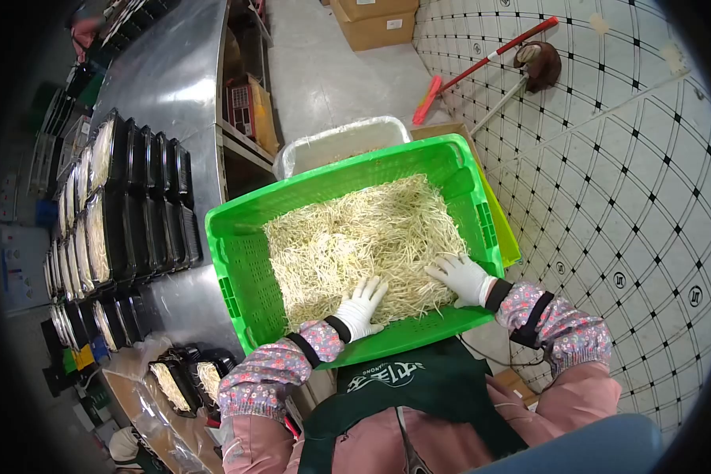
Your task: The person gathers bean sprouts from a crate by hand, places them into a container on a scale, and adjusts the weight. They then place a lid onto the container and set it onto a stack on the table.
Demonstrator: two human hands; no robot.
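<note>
A bright green plastic crate (333,183) with perforated walls sits in front of me, filled with pale bean sprouts (359,237). My left hand (360,307), in a white glove, rests on the sprouts near the crate's close side, fingers spread. To its right, my right hand (461,280), gloved the same way, lies on the sprouts by the right end with its fingers apart. Neither hand grips anything that I can see. Dark bands and flowered sleeve covers go round both wrists and forearms.
Stacks of black trays (138,201) with sprouts stand on the metal table (166,79) at left. Below them is a cardboard box (146,411) holding filled trays. A whitish tub (344,142) sits beyond the crate. A red-handled broom (490,55) leans at the tiled wall.
</note>
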